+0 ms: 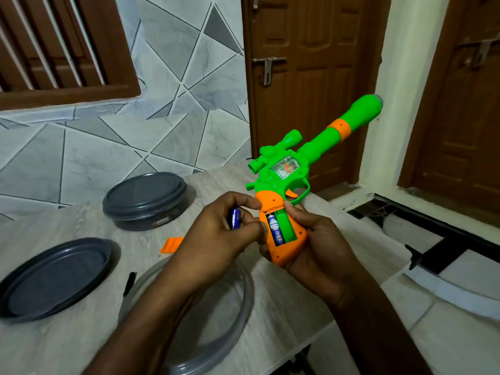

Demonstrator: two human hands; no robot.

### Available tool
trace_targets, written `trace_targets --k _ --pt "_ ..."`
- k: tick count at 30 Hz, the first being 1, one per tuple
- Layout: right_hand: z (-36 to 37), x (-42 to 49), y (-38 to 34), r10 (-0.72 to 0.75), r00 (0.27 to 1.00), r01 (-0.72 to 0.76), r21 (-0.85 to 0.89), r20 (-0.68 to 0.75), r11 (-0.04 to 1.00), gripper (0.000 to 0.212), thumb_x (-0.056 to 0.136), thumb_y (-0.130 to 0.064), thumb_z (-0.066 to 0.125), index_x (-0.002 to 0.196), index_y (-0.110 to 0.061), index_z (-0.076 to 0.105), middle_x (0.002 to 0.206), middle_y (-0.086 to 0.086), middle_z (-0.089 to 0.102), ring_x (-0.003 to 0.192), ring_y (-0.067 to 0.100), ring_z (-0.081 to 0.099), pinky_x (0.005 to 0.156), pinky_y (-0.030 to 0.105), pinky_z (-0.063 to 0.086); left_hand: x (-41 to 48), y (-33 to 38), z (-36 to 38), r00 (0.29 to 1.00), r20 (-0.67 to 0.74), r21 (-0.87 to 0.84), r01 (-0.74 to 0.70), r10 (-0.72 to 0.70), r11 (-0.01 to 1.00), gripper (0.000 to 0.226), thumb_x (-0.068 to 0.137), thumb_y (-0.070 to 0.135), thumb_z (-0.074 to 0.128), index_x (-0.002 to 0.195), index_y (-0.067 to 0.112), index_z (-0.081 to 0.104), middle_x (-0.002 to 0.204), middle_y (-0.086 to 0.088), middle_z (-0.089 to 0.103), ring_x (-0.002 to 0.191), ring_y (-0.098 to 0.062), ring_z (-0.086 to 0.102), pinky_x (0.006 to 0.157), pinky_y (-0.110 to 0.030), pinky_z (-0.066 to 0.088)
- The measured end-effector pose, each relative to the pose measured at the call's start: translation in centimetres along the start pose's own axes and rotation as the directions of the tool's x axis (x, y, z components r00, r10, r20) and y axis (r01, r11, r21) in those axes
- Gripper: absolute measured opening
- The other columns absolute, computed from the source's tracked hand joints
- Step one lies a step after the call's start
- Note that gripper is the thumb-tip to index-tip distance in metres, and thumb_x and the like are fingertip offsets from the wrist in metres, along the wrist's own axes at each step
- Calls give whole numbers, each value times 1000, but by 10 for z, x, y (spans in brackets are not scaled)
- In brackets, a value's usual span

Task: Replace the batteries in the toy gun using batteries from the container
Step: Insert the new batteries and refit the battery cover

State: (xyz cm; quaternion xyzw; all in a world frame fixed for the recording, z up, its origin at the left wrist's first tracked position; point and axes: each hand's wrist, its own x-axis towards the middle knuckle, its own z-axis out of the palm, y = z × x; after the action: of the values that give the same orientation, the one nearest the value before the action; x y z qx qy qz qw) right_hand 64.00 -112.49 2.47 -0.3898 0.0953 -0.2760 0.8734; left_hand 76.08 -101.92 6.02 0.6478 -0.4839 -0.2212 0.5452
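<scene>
— What do we log nearest us?
— A clear container (244, 307) on the table (284, 307), partly under the left forearm. We cannot tell whether anything lies in it. A dark lid (54, 277) sits apart to its left, and a black pen (130, 282) lies by the container's rim.

— And the hands?
— The left hand (216, 239) has its fingers curled, pinching a blue battery (234, 218) that stands roughly upright. The right hand (319, 247) wraps the orange grip of the toy gun (284, 174), held off the table with its barrel pointing up and away to the right.

— The compartment?
— Open. A seated battery (276, 230) fills the bay nearer the left fingers. The empty bay (286, 226) lies just beyond it, rightwards. Both run lengthwise along the grip, close to parallel with the blue battery.

— Our judgement?
— The left hand is nearer. Its battery must cross over the seated one, and polarity wants checking.

— Further back?
— An orange cover (171, 244) lies loose on the table, and a closed grey container (144, 201) stands behind it.
</scene>
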Motion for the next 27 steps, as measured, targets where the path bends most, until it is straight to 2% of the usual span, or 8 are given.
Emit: trace_targets --k 3,6,8,14,18,21,24,27 --pt "-2 0 0 7 999 -8 -27 -48 1000 49 100 -30 44 143 -6 47 87 18 70 68 26 64 59 33 58 1 3 -5 992 57 -275 127 -116 953 46 90 -18 39 116 8 66 82 -7 69 67 -11 63 60 -23 50" --pt "-4 0 1 7 998 -8 -26 -68 1000 50 98 -30 45 141 -4 49 86 18 69 67 26 64 58 33 58 1 0 -10 995 42 -416 98 -89 904 48 89 -24 45 123 6 61 99 -20 72 82 -22 72 74 -25 61" --pt "-5 0 2 0 997 -3 -41 -72 999 50 98 -31 46 140 -5 50 88 19 69 68 26 64 58 33 58 1 -2 -12 999 -8 -421 32 -40 906 42 89 -20 55 122 6 57 104 -17 76 90 -28 76 82 -33 62" --pt "-2 -1 2 -7 998 3 -78 -57 997 46 101 -29 43 140 -7 50 93 21 68 71 27 64 59 33 58 0 -2 -10 966 -130 -56 -231 223 971 29 83 -9 72 104 11 73 92 -1 78 82 -21 76 71 -37 65" --pt "0 1 4 4 999 -7 -74 -41 997 50 99 -29 46 144 -6 45 99 21 65 73 28 62 62 34 57 -1 -5 -7 933 -109 177 -320 342 931 35 85 2 77 112 23 69 91 3 73 84 -16 73 75 -37 63" --pt "2 -1 6 15 1000 -15 -51 0 999 53 99 -29 44 146 -3 41 92 16 64 73 27 59 63 34 54 -1 -6 -7 891 -51 303 -416 451 857 18 83 12 81 96 21 72 86 6 72 83 -14 71 74 -38 59" --pt "3 -3 6 2 1000 -1 -43 31 999 50 99 -27 42 144 -4 43 84 13 64 70 26 58 61 33 53 0 -5 -4 851 8 398 -485 525 779 14 83 19 75 96 21 81 95 6 70 92 -7 68 78 -21 55" --pt "2 -4 6 1 1000 0 -47 21 999 50 98 -27 44 143 -5 45 88 15 64 70 26 59 60 34 53 0 -6 1 866 1 343 -470 500 813 17 82 15 78 98 20 78 93 8 71 90 -7 69 78 -25 58"
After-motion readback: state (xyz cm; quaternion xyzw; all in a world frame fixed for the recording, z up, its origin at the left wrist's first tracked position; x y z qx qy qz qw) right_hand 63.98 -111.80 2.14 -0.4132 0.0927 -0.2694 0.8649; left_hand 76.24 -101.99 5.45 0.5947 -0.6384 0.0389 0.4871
